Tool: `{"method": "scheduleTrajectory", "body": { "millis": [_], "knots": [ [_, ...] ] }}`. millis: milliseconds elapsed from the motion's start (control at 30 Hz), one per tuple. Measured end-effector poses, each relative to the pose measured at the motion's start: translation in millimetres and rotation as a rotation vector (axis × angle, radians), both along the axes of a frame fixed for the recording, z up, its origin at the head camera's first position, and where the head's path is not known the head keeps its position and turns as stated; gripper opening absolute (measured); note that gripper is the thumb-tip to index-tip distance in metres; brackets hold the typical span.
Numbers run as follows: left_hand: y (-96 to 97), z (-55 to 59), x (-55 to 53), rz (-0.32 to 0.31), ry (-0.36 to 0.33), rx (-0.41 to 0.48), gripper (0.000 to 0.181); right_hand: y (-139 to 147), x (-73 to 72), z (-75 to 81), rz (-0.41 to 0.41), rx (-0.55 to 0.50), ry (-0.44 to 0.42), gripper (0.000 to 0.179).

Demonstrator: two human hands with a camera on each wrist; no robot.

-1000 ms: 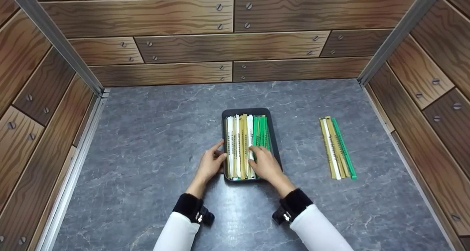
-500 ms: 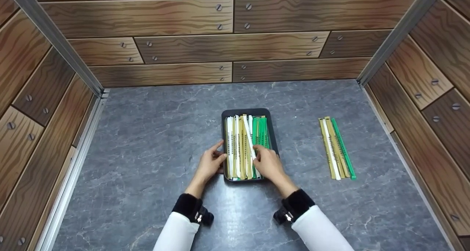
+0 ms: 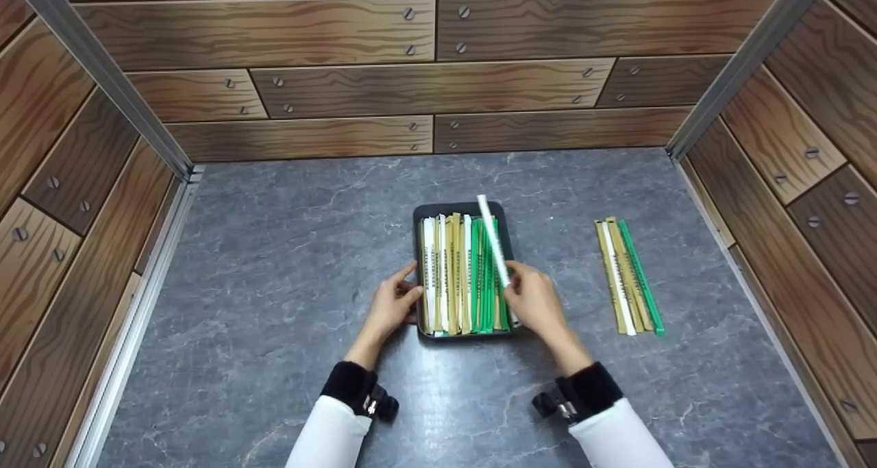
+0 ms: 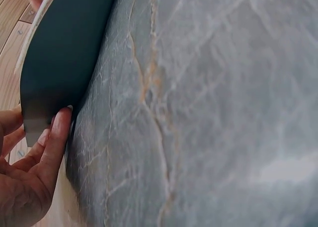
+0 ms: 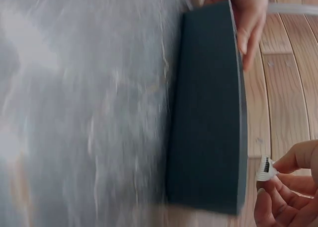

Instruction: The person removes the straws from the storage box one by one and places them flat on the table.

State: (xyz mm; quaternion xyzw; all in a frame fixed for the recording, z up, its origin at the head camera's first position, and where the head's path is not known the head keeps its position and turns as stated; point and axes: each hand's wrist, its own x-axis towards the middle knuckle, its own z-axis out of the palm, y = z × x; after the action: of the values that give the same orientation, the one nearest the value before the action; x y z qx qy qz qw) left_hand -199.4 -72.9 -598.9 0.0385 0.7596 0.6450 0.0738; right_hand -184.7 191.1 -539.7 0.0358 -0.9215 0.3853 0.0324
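A black rectangular tray (image 3: 452, 209) holds a row of long, thin wrapped straws (image 3: 453, 269) in white, tan and green. My left hand (image 3: 392, 305) grips its left side; in the left wrist view the fingers press against the outer wall (image 4: 62, 58), with the thumb at the rim. Above the tray's right side, my right hand (image 3: 538, 305) pinches one white wrapped straw (image 3: 490, 228) near its lower end. That straw slants up and away over the green ones. Its crimped white end (image 5: 266, 168) pokes out between thumb and fingers in the right wrist view.
To the right of the tray, a small group of wrapped straws (image 3: 623, 276), tan, white and green, lies on the grey marbled tabletop (image 3: 294, 249). Wood-patterned panels (image 3: 438, 84) enclose the back and both sides, joined by metal corner rails.
My right hand has drawn the white straw out of the row, raised it and carried it rightward over the green ones. My left hand stays in place on the tray.
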Motion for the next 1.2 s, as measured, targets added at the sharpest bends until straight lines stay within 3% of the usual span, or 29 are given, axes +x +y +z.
{"method": "scheduleTrajectory", "body": {
  "millis": [333, 600, 900, 1000, 1200],
  "knots": [
    [-0.6, -0.8, -0.1, -0.008, -0.006, 0.020, 0.054, 59, 2.0, -0.5, -0.139, 0.143, 0.039, 0.045],
    [-0.4, 1.4, 0.1, -0.007, -0.010, 0.002, 0.056, 101, 4.6, -9.3, -0.193, 0.279, -0.070, 0.043],
    [0.4, 1.1, -0.3, -0.011, -0.043, 0.031, 0.056, 123, 9.1, -17.3, -0.269, 0.405, -0.232, 0.045],
    [0.2, 6.7, 2.1, -0.014, -0.037, 0.037, 0.055, 128, 9.8, -19.7, -0.279, 0.448, -0.215, 0.044],
    [0.3, 6.4, 1.4, -0.011, -0.052, 0.039, 0.055, 135, 9.7, -25.2, -0.276, 0.497, -0.197, 0.040]
  ]
}}
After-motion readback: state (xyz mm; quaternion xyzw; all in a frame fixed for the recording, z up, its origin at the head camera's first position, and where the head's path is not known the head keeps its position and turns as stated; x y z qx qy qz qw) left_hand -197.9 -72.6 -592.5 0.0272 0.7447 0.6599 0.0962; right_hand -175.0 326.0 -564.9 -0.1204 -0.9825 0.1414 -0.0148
